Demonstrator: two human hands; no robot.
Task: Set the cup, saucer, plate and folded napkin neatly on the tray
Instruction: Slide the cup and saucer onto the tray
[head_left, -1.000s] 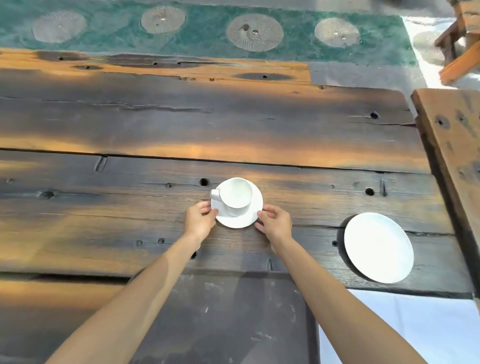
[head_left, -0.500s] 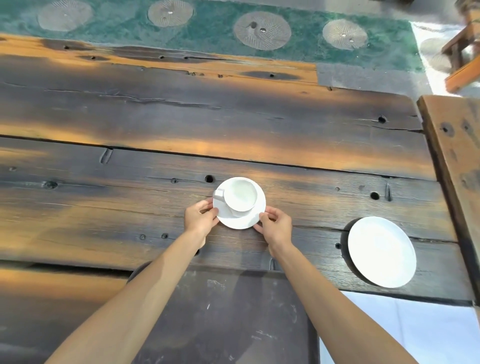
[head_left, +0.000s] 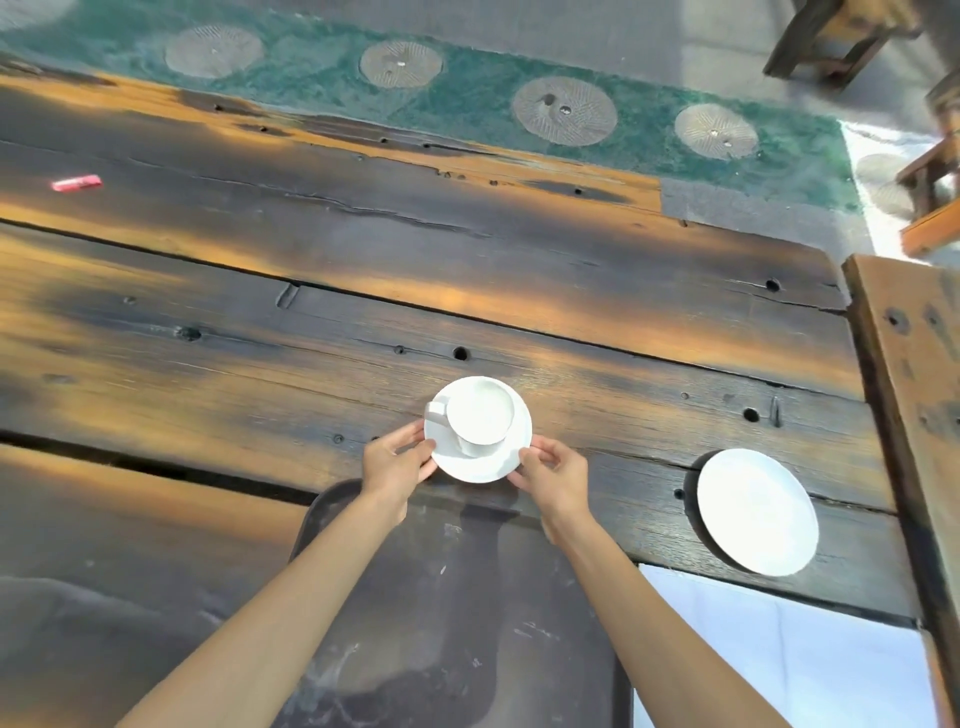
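Nearest, the dark tray (head_left: 457, 623) lies bare, so nothing seems placed on it yet. Just beyond its far edge, the left hand (head_left: 395, 465) and right hand (head_left: 556, 475) pinch opposite rims of the saucer (head_left: 475, 465), forearms reaching out over the tray; the cup (head_left: 480, 413) sits on the saucer, handle to the left. Whether the saucer is lifted off the desk (head_left: 260, 364) is unclear. The plate (head_left: 756, 512) waits to the right. No napkin is clearly visible.
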